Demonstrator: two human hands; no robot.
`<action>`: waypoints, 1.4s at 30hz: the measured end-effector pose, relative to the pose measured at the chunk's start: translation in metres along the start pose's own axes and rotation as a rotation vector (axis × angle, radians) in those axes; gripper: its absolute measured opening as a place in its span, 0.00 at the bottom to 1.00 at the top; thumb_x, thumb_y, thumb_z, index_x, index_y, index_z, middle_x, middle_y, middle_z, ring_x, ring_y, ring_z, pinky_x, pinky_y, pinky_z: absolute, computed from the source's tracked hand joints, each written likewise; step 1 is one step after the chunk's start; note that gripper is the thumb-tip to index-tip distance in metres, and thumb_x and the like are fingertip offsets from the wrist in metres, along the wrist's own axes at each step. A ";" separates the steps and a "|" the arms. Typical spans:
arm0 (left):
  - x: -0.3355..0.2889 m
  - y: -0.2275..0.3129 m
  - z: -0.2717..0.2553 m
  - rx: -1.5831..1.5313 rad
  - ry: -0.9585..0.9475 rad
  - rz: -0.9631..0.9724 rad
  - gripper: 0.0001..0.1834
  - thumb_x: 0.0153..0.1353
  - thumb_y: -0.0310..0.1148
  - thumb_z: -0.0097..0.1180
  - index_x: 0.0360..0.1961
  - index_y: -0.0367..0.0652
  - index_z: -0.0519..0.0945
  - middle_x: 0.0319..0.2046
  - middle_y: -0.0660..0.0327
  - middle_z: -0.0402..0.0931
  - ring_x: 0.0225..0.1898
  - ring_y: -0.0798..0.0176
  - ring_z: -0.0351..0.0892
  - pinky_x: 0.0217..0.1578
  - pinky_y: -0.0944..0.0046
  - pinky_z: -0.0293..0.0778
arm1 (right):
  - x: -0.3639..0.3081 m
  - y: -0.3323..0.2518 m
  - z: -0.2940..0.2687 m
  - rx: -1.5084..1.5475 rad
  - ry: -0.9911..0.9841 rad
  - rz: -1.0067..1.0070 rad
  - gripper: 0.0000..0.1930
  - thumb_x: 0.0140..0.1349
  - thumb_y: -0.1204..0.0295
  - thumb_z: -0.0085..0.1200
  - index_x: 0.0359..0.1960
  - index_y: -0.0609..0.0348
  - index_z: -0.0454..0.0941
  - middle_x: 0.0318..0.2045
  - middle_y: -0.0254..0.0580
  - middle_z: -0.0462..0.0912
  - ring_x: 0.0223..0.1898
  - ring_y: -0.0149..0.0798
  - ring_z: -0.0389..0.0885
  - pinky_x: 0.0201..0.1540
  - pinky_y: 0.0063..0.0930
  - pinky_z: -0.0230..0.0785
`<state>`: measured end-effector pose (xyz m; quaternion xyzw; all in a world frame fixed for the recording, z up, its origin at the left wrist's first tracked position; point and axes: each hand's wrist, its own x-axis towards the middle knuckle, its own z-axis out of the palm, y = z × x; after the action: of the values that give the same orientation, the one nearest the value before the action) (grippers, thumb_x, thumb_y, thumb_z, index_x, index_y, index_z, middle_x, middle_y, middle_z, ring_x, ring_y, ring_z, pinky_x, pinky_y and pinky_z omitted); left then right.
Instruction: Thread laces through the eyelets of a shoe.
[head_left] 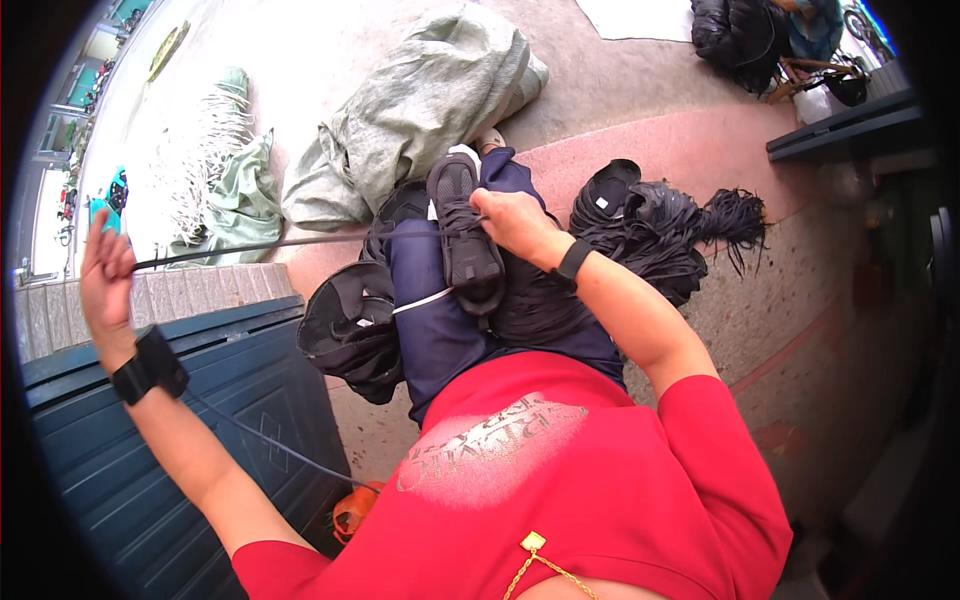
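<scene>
A dark grey-black sneaker (470, 250) with black lacing lies across my lap, its toe toward me. From its lacing a long black shoelace (310, 241) stretches tight to the left. My left hand (107, 275), raised far out at the left, pinches the other end of that lace, one finger pointing up. Curled against the sneaker's right side is my right hand (520, 228), its fingertips gripping at the laces. Whether it pinches a lace or only the shoe's edge is hard to make out. A white band (424, 302) crosses my left thigh.
Black shoes (350, 318) lie left of my legs. A heap of black shoelaces (655, 235) spreads on the right. Ahead sit a grey-green woven sack (425, 100) and a bundle of white laces (212, 150). A blue metal door (200, 400) stands near my left arm.
</scene>
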<state>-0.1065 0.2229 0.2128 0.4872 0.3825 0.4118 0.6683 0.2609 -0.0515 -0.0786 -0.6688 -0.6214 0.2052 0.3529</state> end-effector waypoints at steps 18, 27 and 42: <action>-0.056 -0.324 0.170 0.853 -0.450 -0.325 0.11 0.59 0.36 0.43 0.37 0.39 0.71 0.22 0.60 0.72 0.11 0.70 0.66 0.15 0.69 0.64 | -0.027 -0.001 0.000 0.185 -0.110 0.240 0.10 0.56 0.70 0.44 0.31 0.66 0.73 0.28 0.56 0.76 0.35 0.52 0.74 0.40 0.36 0.65; -0.052 -0.338 0.188 0.887 -0.510 -0.253 0.16 0.40 0.29 0.62 0.32 0.34 0.76 0.25 0.61 0.74 0.27 0.68 0.71 0.31 0.69 0.69 | -0.036 0.006 0.002 0.134 -0.020 0.273 0.08 0.59 0.70 0.41 0.32 0.64 0.66 0.27 0.53 0.75 0.34 0.52 0.74 0.36 0.37 0.65; -0.022 -0.329 0.193 1.214 -1.003 -0.225 0.12 0.45 0.32 0.55 0.28 0.33 0.76 0.21 0.48 0.74 0.26 0.56 0.75 0.27 0.61 0.68 | -0.022 -0.008 0.003 0.030 -0.132 0.197 0.11 0.51 0.64 0.51 0.27 0.60 0.75 0.24 0.52 0.77 0.31 0.52 0.76 0.34 0.39 0.67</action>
<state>0.1201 0.0770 -0.0575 0.8520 0.2407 -0.2070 0.4162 0.2502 -0.0721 -0.0779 -0.7064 -0.5713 0.2917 0.2992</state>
